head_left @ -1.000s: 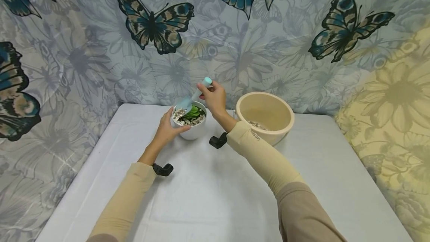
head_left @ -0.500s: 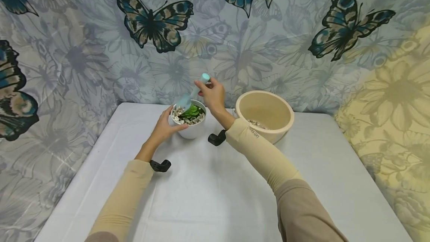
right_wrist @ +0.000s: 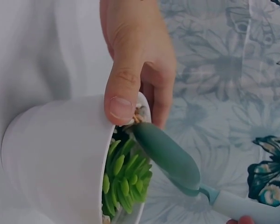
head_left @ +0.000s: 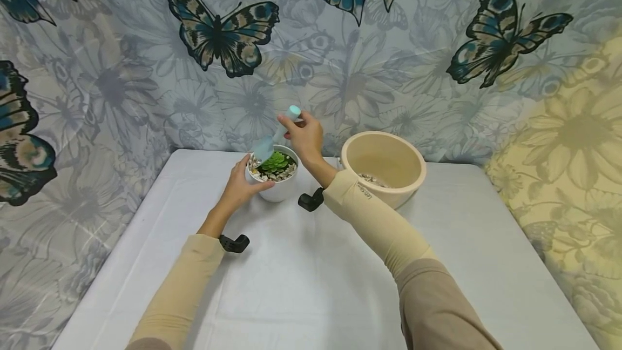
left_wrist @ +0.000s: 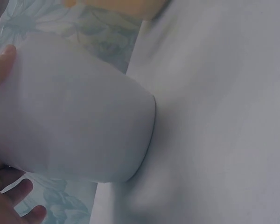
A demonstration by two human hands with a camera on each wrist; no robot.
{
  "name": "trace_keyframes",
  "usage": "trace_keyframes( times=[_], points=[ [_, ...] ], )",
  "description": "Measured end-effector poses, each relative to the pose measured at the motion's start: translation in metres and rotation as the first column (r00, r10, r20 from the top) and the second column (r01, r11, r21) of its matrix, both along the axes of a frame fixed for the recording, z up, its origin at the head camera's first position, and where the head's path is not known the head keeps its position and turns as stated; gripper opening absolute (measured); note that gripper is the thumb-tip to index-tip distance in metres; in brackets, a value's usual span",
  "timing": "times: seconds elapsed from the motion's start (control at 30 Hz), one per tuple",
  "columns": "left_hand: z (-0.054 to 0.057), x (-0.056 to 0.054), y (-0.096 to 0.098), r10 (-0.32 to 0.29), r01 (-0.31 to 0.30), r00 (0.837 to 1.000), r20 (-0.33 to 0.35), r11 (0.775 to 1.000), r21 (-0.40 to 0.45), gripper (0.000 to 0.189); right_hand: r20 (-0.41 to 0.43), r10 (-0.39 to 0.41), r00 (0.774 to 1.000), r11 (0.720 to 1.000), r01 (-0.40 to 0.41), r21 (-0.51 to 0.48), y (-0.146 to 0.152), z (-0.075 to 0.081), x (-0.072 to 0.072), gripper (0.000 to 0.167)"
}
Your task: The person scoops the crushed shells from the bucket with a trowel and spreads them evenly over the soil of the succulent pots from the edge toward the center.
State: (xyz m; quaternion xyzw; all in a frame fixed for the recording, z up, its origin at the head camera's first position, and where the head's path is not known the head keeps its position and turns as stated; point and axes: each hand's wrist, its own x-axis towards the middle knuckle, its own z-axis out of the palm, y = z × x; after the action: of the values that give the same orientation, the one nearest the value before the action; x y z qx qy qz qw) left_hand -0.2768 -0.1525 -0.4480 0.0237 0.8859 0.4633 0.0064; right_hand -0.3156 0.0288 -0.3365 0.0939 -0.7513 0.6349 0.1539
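In the head view, a white pot (head_left: pixel 278 192) holds a green succulent (head_left: pixel 275 162) ringed by pale pebbles (head_left: pixel 288 174). My left hand (head_left: pixel 237 185) grips its rim from the left, thumb on the near side. The right wrist view shows that thumb (right_wrist: pixel 121 100) at the rim and the other fingers behind. Above the pot, my right hand (head_left: pixel 308 136) holds a light-blue trowel (head_left: pixel 264 149) by its handle, blade slanting down. The blade's tip is at the pebbles beside the plant, close to the left thumb. In the left wrist view the pot's plain wall (left_wrist: pixel 79 116) hides its contents.
A larger beige tub (head_left: pixel 419 178) stands right of the pot, behind the right forearm, with some pebbles (head_left: pixel 373 180) on its bottom. A white cloth covers the table (head_left: pixel 301 280). Behind it hangs a butterfly-patterned cloth (head_left: pixel 355 91), near the table's back edge.
My right hand and the trowel have shifted slightly left, the handle end a little higher in view. The left hand keeps its grip and the pot has stayed in place.
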Motion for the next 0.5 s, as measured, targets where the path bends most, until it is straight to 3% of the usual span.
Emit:
trace_keyframes(
  times=[0.5],
  points=[
    [0.0027, 0.0000, -0.0019, -0.015, 0.016, 1.000, 0.021, 1.000, -0.010, 0.117, -0.052, -0.033, 0.998, 0.999, 0.035, 0.038, -0.0050, 0.0043, 0.0026, 0.029]
  ],
)
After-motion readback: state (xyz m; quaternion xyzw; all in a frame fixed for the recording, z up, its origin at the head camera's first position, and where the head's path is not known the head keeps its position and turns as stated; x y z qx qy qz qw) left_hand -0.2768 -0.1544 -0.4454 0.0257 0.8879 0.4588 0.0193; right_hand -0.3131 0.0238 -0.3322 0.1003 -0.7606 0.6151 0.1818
